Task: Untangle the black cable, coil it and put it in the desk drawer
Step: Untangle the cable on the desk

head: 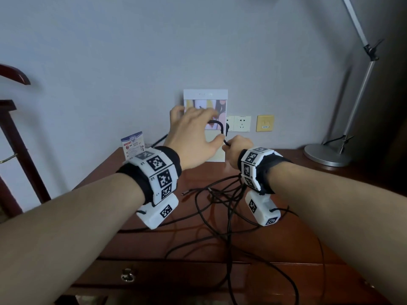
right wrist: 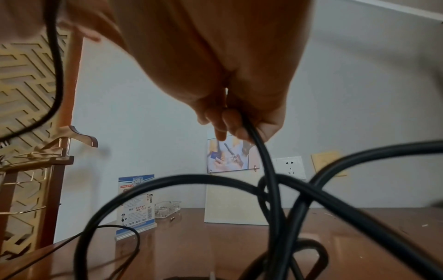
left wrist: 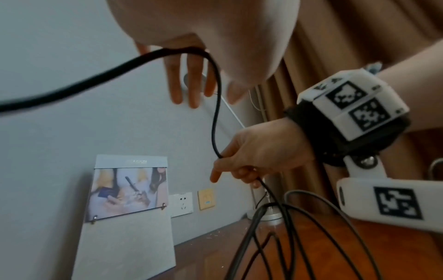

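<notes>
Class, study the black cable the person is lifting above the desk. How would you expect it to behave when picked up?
The black cable probably handles floppy: it droops in a curve between the left hand and right hand. Its loops cross on the desk, so lifting likely drags snagged strands along. It looks thin, probably light.

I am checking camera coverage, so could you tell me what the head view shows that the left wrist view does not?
Only the head view shows the drawer handle, the blue notice card and the left hand from above, fingers spread. Only the left wrist view shows the brown curtain. Both show the black cable, pinched in the right hand, and the leaning photo card.
</notes>
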